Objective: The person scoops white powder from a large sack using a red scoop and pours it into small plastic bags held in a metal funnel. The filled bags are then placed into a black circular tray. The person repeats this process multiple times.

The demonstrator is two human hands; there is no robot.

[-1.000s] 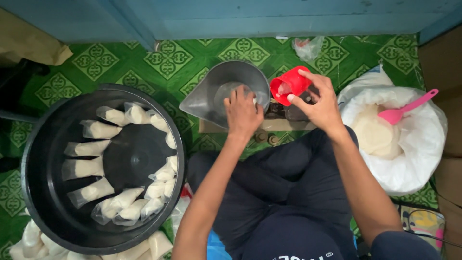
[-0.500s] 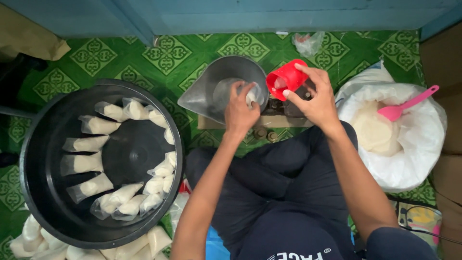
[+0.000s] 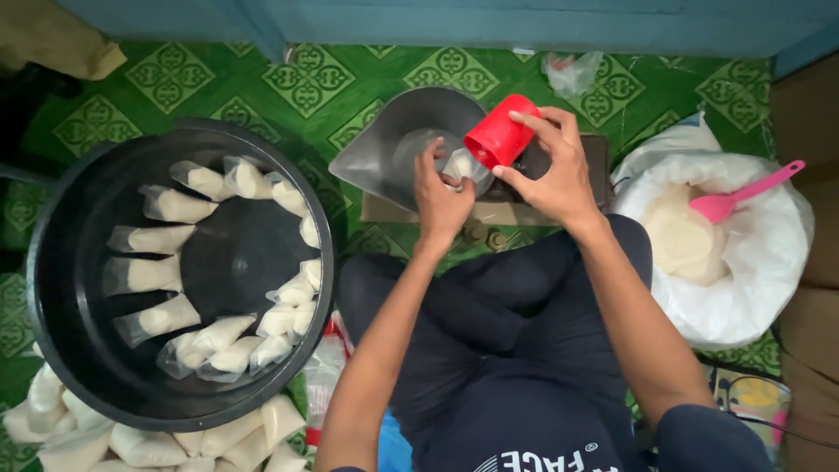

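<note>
My right hand [image 3: 552,166] grips a red plastic cup [image 3: 500,133] tipped on its side, mouth towards the left. My left hand [image 3: 439,197] holds a small clear plastic bag [image 3: 458,166] right under the cup's mouth, with white powder in it. Both hands are over a grey metal scale pan [image 3: 395,140] that sits on a low scale. My crossed legs in dark trousers lie just below.
A large black round basin [image 3: 79,350] at the left holds several filled clear bags leaning round its inner wall. More filled bags [image 3: 157,441] lie below it. At the right, a white sack [image 3: 743,288] of powder holds a pink scoop [image 3: 738,197]. Green patterned floor mat.
The red cup has tipped from mouth-up over to its side above the bag. My left hand has stayed at the pan, holding the bag under the cup.
</note>
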